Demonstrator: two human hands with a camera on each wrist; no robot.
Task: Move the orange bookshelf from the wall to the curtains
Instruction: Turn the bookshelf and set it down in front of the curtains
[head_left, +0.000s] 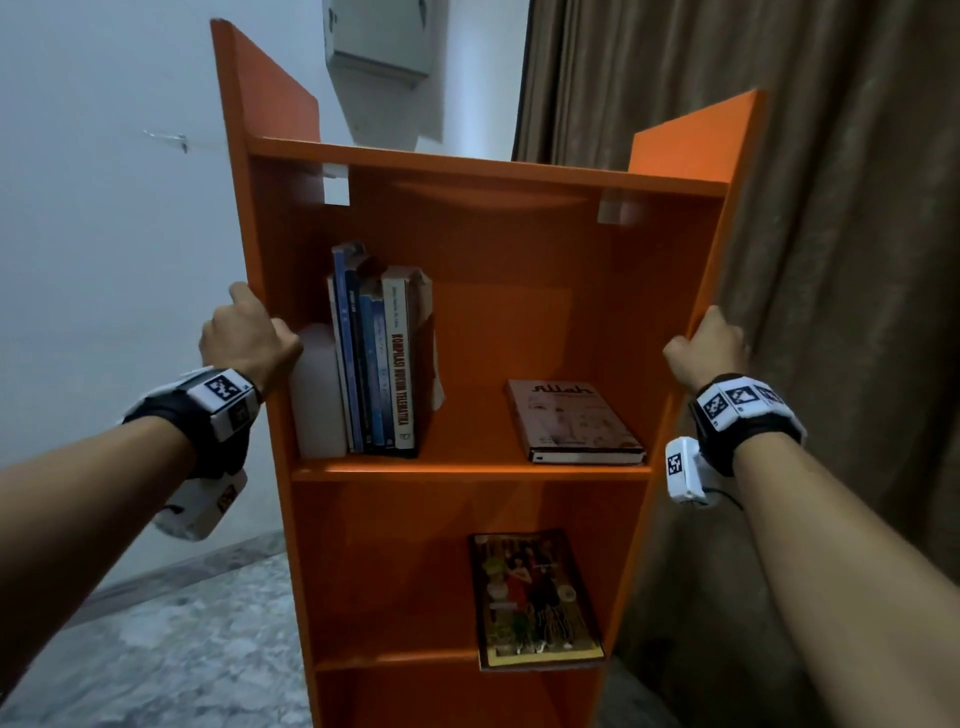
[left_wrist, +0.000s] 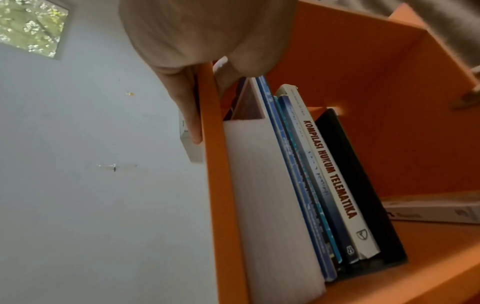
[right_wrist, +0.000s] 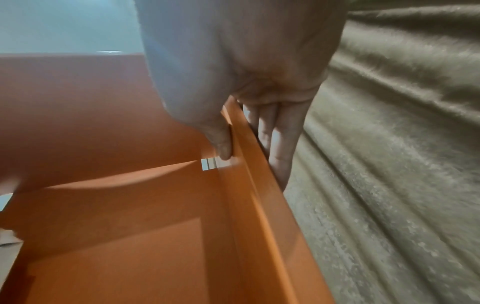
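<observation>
Pale wall (head_left: 93, 218) was seen to the left of the left hand (head_left: 248, 343), and brown curtains (head_left: 841, 312) hung just beyond the right hand (head_left: 712, 347). Between the two hands the orange bookshelf (head_left: 519, 291) was held, its right side panel just beside the curtain folds. The left side panel was gripped by the left hand, thumb inside and fingers (left_wrist: 191, 107) laid along the outer face. The right panel's front edge was clamped likewise by the right hand, thumb inside and fingers (right_wrist: 276, 135) pressed along the outside, next to the curtains. Close to the left thumb, a row of upright books (head_left: 376, 364) was ranged against the left panel. Below the right hand, a book (head_left: 574, 421) was laid flat on the same shelf, and a magazine (head_left: 535, 597) was laid on the shelf beneath.
</observation>
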